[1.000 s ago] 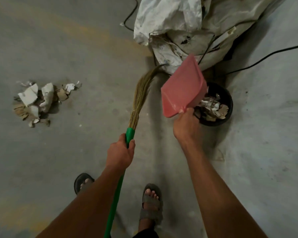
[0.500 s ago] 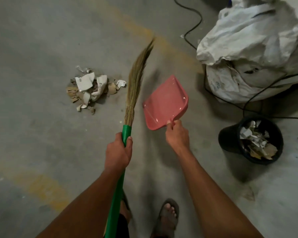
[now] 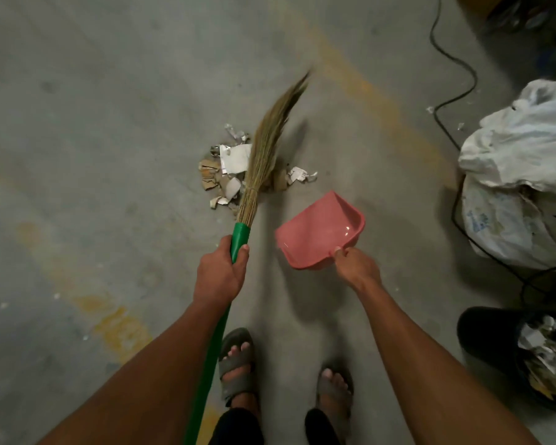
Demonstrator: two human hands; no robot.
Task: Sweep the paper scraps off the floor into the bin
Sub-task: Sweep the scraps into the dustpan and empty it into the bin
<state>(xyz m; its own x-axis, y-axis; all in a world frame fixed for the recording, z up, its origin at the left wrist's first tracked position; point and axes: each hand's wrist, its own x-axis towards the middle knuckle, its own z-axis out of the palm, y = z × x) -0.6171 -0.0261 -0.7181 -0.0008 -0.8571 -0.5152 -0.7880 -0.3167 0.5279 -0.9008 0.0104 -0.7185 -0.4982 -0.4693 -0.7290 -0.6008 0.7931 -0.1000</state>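
A heap of white and brown paper scraps (image 3: 228, 170) lies on the concrete floor straight ahead. My left hand (image 3: 220, 276) grips the green handle of a grass broom (image 3: 264, 155), whose bristles lie across the heap. My right hand (image 3: 355, 268) holds the handle of a pink dustpan (image 3: 318, 232), which hangs above the floor just right of the heap with nothing visible inside. The black bin (image 3: 482, 335) stands at the lower right, with several scraps in it.
Large white sacks (image 3: 520, 162) lie at the right, with black cables (image 3: 443, 75) running past them across the floor. My sandalled feet (image 3: 238, 364) stand below the hands. Faded yellow paint marks cross the grey concrete.
I have turned away from the bin toward the scrap heap. The dustpan came away from the bin and lowered beside the heap; the broom now lies over the scraps.
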